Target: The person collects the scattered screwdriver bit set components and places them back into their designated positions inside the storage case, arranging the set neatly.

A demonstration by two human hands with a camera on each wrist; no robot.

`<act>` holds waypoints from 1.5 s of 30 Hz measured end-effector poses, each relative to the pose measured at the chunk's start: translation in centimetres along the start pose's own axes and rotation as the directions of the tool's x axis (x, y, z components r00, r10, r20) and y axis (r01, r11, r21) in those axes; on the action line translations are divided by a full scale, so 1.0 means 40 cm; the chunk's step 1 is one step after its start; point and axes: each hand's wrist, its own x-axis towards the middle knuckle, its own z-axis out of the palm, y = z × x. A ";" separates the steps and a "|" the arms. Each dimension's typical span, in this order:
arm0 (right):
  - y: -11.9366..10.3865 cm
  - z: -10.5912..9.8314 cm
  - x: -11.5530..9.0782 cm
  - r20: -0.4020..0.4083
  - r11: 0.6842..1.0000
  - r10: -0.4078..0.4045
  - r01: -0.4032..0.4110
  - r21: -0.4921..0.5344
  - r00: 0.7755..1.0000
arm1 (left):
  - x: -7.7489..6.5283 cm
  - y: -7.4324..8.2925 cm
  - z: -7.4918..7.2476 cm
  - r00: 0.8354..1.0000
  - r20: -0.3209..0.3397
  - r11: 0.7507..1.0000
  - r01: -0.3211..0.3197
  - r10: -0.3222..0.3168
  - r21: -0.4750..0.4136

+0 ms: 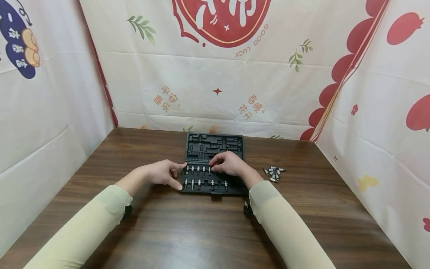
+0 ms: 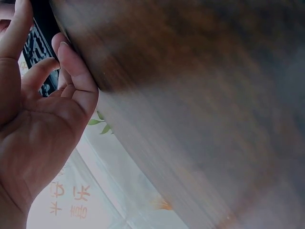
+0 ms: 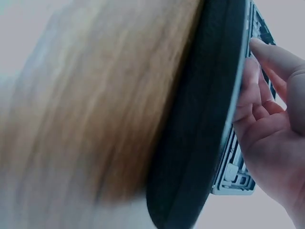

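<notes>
A black tool case (image 1: 198,192) lies open on the table, its lid (image 1: 215,144) leaning back behind the base. Small silver and dark bit sockets (image 1: 199,184) sit in two rows in the base. My left hand (image 1: 161,172) is at the case's left side, thumb on the front corner and index finger at the edge near the hinge. Over the back row, my right hand (image 1: 230,164) pinches a bit socket (image 1: 209,170) at the right end of the filled slots. In the right wrist view, the curled fingers hide that piece behind the case wall.
A small pile of loose bit sockets (image 1: 273,173) lies on the brown wooden table (image 1: 181,231), right of the case. The front row has gaps between its pieces. Printed white cloth (image 1: 208,67) hangs behind the table and along both sides.
</notes>
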 end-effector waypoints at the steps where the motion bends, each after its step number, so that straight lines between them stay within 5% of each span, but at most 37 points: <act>1: 0.000 -0.003 -0.004 -0.001 1.000 -0.002 0.002 0.008 1.000 | 0.000 -0.001 0.000 1.000 0.000 1.000 0.000 0.000 0.000; 24: 0.021 -0.064 -0.117 -0.034 0.990 -0.001 0.005 0.141 0.999 | 0.001 -0.007 0.001 1.000 0.005 1.000 -0.001 0.001 -0.002; 45: 0.146 -0.198 -0.221 -0.171 0.977 0.075 -0.038 0.209 0.982 | 0.000 -0.004 -0.008 1.000 -0.013 1.000 -0.007 0.007 0.004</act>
